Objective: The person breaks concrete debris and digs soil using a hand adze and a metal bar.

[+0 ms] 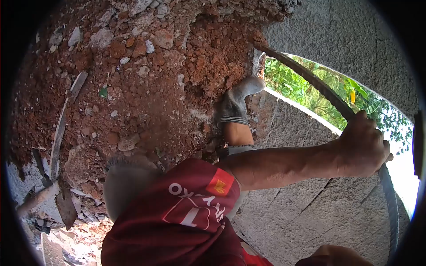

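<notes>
My left hand [364,145] is closed round a long dark metal bar [310,80], with the arm stretched to the right out of a maroon sleeve [195,208]. The bar's far end meets the reddish soil [217,57] by the edge of a rough grey wall. Behind my hand the bar runs down the right side of the view. At the bottom edge a patch of bare skin [335,256] shows; it may be my right hand, but its fingers are hidden. A foot in a grey sock [237,102] rests against the broken soil near the bar's far end.
Rough grey wall surfaces [346,31] flank a bright gap with green plants [288,80]. Stones and clods [102,38] lie over the soil on the left. A wooden strip [62,122] and a tool with a rusty blade [66,206] lie at the lower left.
</notes>
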`<action>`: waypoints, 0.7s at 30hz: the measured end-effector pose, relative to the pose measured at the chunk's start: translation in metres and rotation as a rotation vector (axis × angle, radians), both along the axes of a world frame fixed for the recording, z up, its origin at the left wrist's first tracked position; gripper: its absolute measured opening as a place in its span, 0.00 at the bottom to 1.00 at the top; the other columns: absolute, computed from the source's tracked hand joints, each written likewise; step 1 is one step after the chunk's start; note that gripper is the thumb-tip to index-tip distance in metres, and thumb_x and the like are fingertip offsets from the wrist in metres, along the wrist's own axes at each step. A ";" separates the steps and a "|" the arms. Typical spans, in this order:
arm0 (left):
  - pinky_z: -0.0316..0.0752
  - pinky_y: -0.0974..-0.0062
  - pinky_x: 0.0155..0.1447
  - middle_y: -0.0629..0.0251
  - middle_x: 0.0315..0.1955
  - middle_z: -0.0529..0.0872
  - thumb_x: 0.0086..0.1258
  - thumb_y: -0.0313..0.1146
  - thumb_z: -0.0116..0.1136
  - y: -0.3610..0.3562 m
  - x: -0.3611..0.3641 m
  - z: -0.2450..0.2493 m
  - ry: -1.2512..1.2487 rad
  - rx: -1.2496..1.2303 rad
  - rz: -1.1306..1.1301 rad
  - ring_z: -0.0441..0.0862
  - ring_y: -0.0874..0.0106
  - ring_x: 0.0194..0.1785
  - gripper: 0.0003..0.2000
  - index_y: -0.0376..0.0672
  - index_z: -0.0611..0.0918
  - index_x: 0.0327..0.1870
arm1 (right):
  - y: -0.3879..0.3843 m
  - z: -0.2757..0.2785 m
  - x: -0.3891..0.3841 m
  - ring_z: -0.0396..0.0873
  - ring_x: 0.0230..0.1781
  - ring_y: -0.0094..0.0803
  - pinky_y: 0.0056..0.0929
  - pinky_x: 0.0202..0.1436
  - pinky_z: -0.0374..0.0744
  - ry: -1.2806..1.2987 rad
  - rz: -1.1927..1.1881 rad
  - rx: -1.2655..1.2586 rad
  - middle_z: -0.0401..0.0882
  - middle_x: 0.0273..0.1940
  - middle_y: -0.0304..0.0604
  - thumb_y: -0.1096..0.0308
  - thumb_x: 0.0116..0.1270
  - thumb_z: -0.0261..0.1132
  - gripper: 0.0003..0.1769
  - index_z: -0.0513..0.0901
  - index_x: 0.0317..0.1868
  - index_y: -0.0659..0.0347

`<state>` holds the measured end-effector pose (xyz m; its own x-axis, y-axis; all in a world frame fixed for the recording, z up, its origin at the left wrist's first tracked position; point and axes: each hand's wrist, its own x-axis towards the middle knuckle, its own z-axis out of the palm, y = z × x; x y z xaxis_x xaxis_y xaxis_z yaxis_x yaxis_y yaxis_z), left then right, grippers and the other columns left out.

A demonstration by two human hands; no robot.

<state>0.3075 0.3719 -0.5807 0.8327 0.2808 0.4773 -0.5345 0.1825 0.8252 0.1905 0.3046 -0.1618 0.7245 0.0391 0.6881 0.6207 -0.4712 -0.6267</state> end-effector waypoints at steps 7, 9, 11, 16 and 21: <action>0.74 0.63 0.42 0.58 0.15 0.81 0.63 0.33 0.59 0.033 -0.010 -0.299 0.264 0.514 -0.073 0.81 0.62 0.23 0.12 0.45 0.79 0.18 | 0.050 -0.385 0.064 0.49 0.10 0.22 0.25 0.22 0.54 0.334 0.173 0.531 0.56 0.08 0.31 0.47 0.77 0.42 0.30 0.62 0.15 0.50; 0.64 0.62 0.33 0.61 0.11 0.71 0.60 0.26 0.64 0.032 -0.039 -0.303 0.222 0.301 0.165 0.71 0.60 0.19 0.19 0.45 0.67 0.13 | 0.058 -0.392 0.002 0.58 0.12 0.26 0.32 0.26 0.63 0.401 0.112 0.480 0.61 0.10 0.33 0.40 0.76 0.39 0.32 0.66 0.19 0.52; 0.65 0.63 0.35 0.61 0.12 0.71 0.58 0.25 0.64 0.032 -0.070 -0.298 0.244 0.294 0.166 0.71 0.60 0.20 0.18 0.46 0.67 0.13 | 0.066 -0.386 -0.060 0.62 0.15 0.29 0.38 0.34 0.67 0.546 -0.035 0.445 0.63 0.11 0.35 0.38 0.74 0.41 0.33 0.67 0.18 0.53; 0.64 0.65 0.35 0.64 0.12 0.68 0.54 0.23 0.66 0.045 -0.098 -0.312 0.200 0.314 0.166 0.69 0.62 0.22 0.18 0.45 0.67 0.14 | 0.086 -0.392 -0.118 0.67 0.17 0.34 0.49 0.47 0.71 0.687 -0.031 0.377 0.69 0.14 0.40 0.36 0.72 0.46 0.35 0.70 0.17 0.56; 0.63 0.64 0.36 0.65 0.12 0.67 0.55 0.23 0.66 0.041 -0.084 -0.300 0.182 0.278 0.203 0.69 0.65 0.22 0.18 0.45 0.66 0.14 | 0.083 -0.379 -0.104 0.69 0.16 0.33 0.48 0.44 0.72 0.688 0.077 0.344 0.71 0.13 0.42 0.41 0.72 0.53 0.33 0.71 0.16 0.58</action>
